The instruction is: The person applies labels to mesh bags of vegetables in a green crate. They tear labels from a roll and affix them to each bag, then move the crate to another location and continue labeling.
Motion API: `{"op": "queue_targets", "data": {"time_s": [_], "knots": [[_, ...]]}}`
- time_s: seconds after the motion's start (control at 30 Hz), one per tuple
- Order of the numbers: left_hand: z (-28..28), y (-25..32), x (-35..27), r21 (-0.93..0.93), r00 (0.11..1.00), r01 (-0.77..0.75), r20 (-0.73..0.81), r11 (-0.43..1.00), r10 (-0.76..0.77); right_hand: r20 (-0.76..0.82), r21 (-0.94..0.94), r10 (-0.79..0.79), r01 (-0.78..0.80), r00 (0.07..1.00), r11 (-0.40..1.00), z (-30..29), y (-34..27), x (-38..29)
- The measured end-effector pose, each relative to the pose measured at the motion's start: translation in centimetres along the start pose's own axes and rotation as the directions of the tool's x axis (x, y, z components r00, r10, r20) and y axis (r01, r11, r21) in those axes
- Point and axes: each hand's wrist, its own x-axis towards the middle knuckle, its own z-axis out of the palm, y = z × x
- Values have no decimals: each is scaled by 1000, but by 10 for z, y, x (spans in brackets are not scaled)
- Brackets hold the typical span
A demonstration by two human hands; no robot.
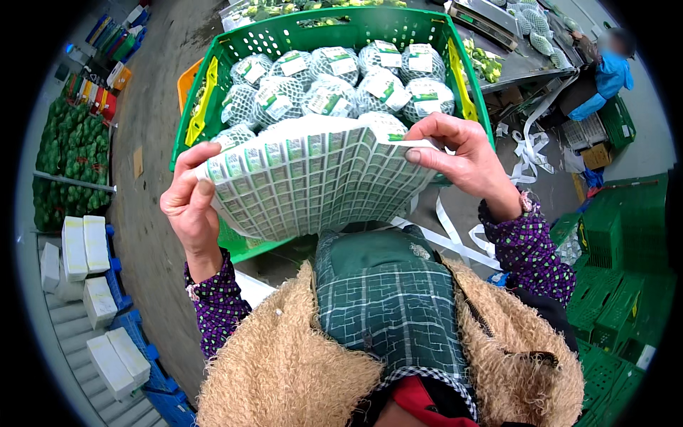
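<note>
A wide sheet of small green-and-white printed labels [304,181] stretches between my hands and sags in the middle. My left hand [195,200] grips its left edge between thumb and fingers. At the upper right corner, my right hand [464,155] pinches a white, slightly curled edge; whether it is a separate strip I cannot tell. Just beyond the sheet stands a green plastic crate [320,21] with yellow handles. Inside are several round pieces of produce in white foam netting [280,99], bearing stuck-on labels. The sheet hides the nearest ones.
A metal table [512,66] with a scale [480,24] and leafy trimmings [485,61] is at upper right, near a person in blue [608,80]. White strips [453,240] litter the floor. Green crates [608,299] stack at right; white foam boxes [114,363] and bagged vegetables [74,149] are left.
</note>
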Motion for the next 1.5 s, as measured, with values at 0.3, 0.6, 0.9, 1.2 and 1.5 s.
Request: {"op": "queue_targets", "data": {"time_s": [0.3, 0.6, 0.9, 1.2, 1.5], "knots": [[-55, -20, 42, -95, 994, 111, 29, 989, -109, -120, -227, -190, 160, 974, 961, 21, -11, 36], [-26, -19, 55, -207, 963, 256, 136, 944, -232, -56, -174, -49, 39, 997, 984, 3, -23, 39], [-39, -25, 56, -94, 992, 124, 43, 988, -120, -108, -124, -113, 100, 988, 987, 0, -27, 47], [-36, -17, 59, -12, 993, -112, -42, 994, 111, 13, -313, -135, 132, 991, 941, -1, -23, 52], [-42, -13, 61, 2, 984, -176, -13, 984, 176, 55, -406, -194, 200, 979, 892, 10, -28, 58]]}}
